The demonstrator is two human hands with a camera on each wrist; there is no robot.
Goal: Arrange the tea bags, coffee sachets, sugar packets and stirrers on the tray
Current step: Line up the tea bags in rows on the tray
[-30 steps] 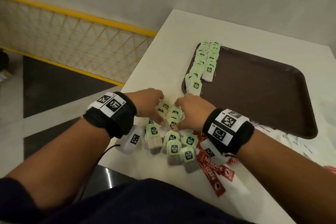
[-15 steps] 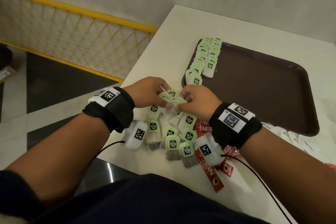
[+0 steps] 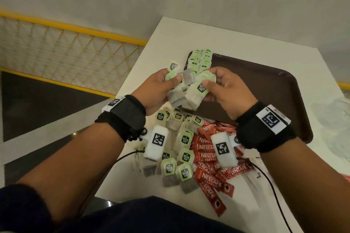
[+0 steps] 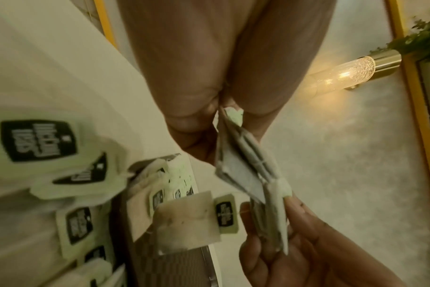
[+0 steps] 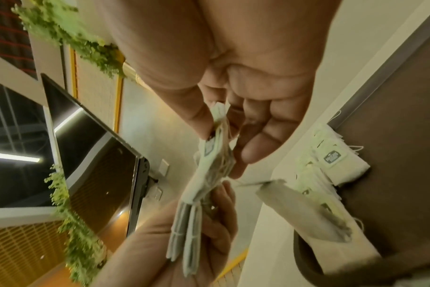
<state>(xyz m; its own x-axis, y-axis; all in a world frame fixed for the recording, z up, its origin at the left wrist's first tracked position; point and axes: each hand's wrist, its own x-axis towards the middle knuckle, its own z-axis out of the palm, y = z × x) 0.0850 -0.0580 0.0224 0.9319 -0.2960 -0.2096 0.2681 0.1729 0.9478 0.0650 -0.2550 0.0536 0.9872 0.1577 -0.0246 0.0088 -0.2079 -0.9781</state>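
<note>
Both my hands are up over the bench (image 3: 155, 47): left hand (image 3: 157, 89) and right hand (image 3: 225, 91) each pinching one bunch of tea bags (image 3: 189, 91), just above the tray's (image 3: 265, 91) near-left corner, loose bags below.

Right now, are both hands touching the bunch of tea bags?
Touching. The head view shows the left hand and right hand both pinching the tea bag bunch.

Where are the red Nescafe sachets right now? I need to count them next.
In the head view the Nescafe sachets lie heaped on the table, below the right wrist, right of the loose tea bags and just off the tray.
</note>
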